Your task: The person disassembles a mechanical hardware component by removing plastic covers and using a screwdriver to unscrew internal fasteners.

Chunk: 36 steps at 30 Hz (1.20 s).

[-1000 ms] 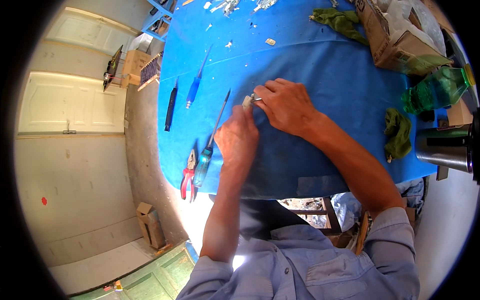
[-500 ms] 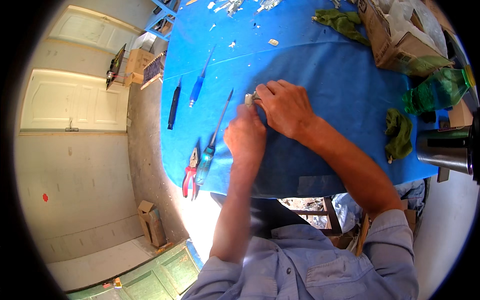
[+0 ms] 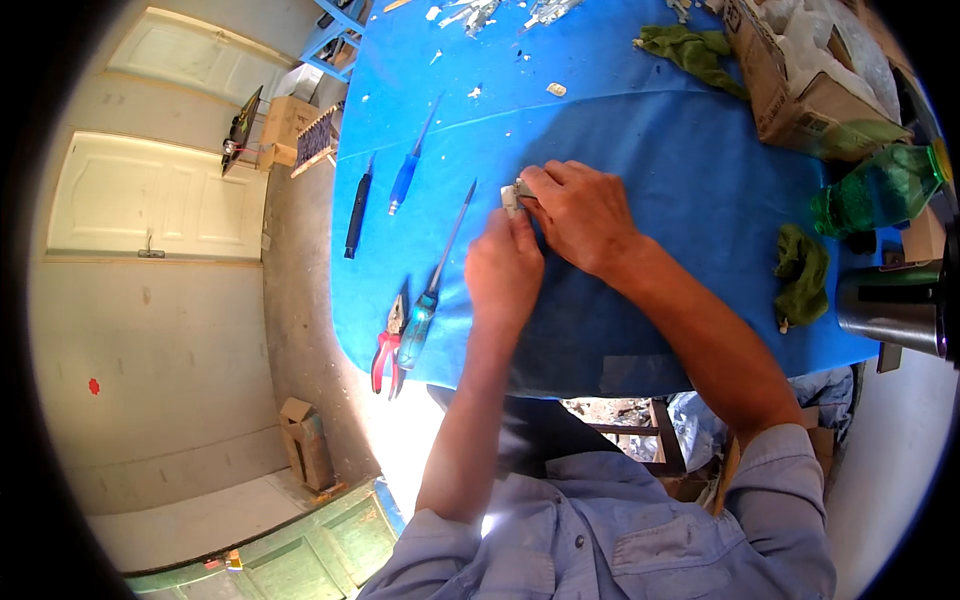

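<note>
Over the blue-covered table, my two hands meet at a small whitish, blocky piece (image 3: 511, 203). My left hand (image 3: 506, 265) pinches its near end between thumb and fingers. My right hand (image 3: 582, 215) is closed around a small greyish part (image 3: 524, 188) that touches or joins the whitish piece; its kind is too small to tell. Left of my hands lies a screwdriver with a clear teal handle (image 3: 418, 325), its shaft pointing away. Red-handled pliers (image 3: 386, 350) rest beside that handle. Farther off are a blue-handled screwdriver (image 3: 404, 182) and a black-handled tool (image 3: 356, 215).
The blue table cover (image 3: 640, 130) carries scattered pale scraps and metallic pieces (image 3: 475, 15) at the far side. On the right stand a cardboard box (image 3: 800, 90) with plastic bags, a green bottle (image 3: 870, 195) and a metal mug (image 3: 890, 305). Green cloths (image 3: 802, 270) lie nearby.
The whole view has shifted slightly, so table and tools appear a little to the right. My left hand has turned slightly at the whitish piece, which shows more now. Both hands keep their hold.
</note>
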Available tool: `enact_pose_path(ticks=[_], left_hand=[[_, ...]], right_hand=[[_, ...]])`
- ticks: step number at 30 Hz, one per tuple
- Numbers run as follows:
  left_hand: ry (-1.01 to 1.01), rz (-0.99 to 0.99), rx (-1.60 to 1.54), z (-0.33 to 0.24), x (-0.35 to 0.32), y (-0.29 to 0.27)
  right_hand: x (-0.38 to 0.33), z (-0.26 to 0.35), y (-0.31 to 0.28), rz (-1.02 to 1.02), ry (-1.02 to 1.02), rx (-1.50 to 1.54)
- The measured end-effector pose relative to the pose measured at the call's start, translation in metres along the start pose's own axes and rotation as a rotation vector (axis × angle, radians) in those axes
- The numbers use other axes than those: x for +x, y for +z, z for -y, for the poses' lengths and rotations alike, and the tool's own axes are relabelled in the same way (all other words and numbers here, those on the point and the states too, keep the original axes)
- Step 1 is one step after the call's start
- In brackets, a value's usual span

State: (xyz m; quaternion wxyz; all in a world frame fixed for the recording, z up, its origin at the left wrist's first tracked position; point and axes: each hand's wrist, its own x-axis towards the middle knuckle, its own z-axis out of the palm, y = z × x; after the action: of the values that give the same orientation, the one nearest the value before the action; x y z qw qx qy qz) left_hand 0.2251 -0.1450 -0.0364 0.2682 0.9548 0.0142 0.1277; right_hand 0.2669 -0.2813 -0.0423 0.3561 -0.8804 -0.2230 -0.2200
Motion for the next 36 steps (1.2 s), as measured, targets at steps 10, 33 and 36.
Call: enact_pose_path(ticks=[10, 33, 36], left_hand=[[-0.147, 0.108, -0.35, -0.01, -0.001, -0.014], [-0.149, 0.122, -0.522, 0.002, -0.008, -0.029], [-0.229, 0.162, -0.535, -0.003, -0.009, -0.029]], right_hand=[[0.0, 0.003, -0.004, -0.04, 0.005, 0.067], [0.004, -0.01, -0.008, 0.15, -0.021, 0.448], [0.003, -0.009, -0.005, 0.084, -0.025, 0.361]])
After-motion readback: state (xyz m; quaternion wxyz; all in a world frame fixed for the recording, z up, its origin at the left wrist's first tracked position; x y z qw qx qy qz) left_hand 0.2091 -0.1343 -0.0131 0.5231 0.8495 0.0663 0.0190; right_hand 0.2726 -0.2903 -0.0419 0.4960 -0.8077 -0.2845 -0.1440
